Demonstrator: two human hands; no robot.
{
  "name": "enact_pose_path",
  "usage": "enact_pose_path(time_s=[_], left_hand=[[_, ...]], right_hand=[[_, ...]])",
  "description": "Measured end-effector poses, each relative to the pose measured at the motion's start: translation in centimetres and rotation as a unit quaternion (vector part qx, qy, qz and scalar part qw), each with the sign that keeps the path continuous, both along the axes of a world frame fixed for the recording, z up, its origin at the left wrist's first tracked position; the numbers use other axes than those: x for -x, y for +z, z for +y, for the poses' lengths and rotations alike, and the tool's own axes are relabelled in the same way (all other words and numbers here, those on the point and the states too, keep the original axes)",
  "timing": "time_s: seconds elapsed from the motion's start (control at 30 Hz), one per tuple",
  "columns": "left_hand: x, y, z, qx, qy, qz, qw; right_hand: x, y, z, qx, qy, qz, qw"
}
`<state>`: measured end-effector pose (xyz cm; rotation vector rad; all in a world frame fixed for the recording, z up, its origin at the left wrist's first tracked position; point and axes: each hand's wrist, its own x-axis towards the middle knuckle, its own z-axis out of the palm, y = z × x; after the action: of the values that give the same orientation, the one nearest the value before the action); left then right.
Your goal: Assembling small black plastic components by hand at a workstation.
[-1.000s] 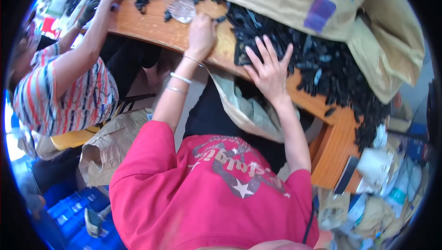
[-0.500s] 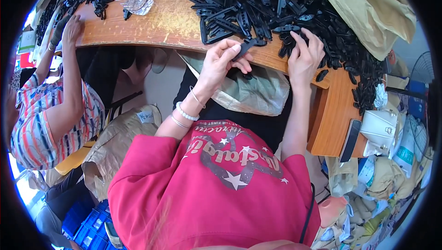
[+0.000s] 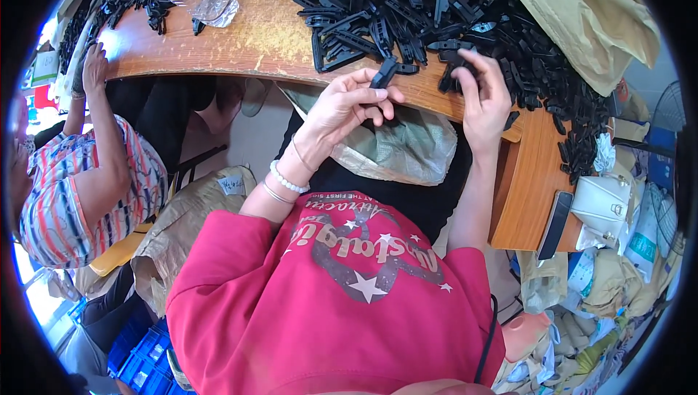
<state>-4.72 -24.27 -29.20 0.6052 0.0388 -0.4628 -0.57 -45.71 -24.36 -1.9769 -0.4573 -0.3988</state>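
Observation:
My left hand (image 3: 349, 104) is closed in a pinch on a small black plastic clip-like part (image 3: 384, 74), held tilted up just off the table's near edge. To the right, my right hand (image 3: 486, 104) is over the near side of a heap of similar black parts (image 3: 407, 13). Its thumb and fingers are bent and slightly blurred; dark shapes show between them, and I cannot tell whether one is gripped. Below my hands an open pale woven sack (image 3: 400, 166) lies on my lap, its mouth toward the table edge.
A brown wooden table (image 3: 240, 50) curves around me. On it lie a clear plastic bottle (image 3: 207, 2) and a large tan sack (image 3: 582, 24). A black phone-like slab (image 3: 555, 224) and a white bag (image 3: 602, 199) are at the right. A co-worker in a striped shirt (image 3: 94, 184) sits at left.
The black part in my left hand has turned more upright. My right hand has shifted slightly, its fingers curling more over the heap. The co-worker's hand has moved down and left.

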Motion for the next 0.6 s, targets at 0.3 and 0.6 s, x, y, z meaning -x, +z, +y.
enact_pose_path(time_s=[0.3, 0.6], left_hand=[[-0.4, 2.9, -1.0, -0.197, -0.031, -0.052, 0.979], [0.7, 4.8, -1.8, -0.476, 0.015, -0.308, 0.824]], right_hand=[[3.5, 1.3, 1.5, 0.027, 0.145, 0.097, 0.984], [4.4, 0.4, 2.0, -0.032, 0.046, 0.090, 0.994]])
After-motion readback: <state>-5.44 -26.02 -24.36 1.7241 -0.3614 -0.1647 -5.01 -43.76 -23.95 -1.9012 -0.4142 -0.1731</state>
